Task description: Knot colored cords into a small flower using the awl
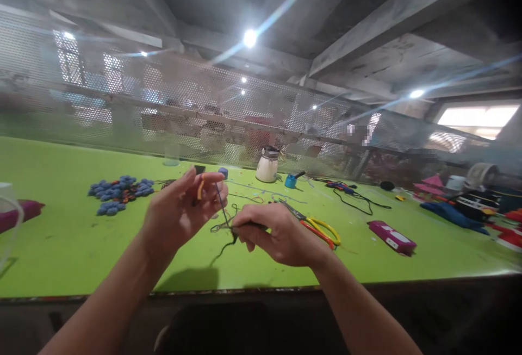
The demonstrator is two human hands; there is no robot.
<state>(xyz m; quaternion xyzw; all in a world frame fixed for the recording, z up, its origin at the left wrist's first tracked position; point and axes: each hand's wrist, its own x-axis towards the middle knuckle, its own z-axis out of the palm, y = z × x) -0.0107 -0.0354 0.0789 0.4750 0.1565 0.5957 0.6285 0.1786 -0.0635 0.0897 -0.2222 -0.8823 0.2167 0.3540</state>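
Observation:
My left hand is raised, its thumb and forefinger pinched together, with a strand of dark blue yarn running over the fingers. A small orange piece shows at those fingers. The strand slants down, drawn tight, to my right hand, whose fingers are closed on the dark yarn. Something thin and dark also shows between the right fingers, too hidden to name. A loose dark tail dangles below the fingertips. Just behind the right hand lie scissors with yellow and red handles.
A heap of blue knitted pieces lies left on the green table. Farther back stand a white jar and a small blue pot. A purple box and dark cords lie right. Perforated metal screen borders the back.

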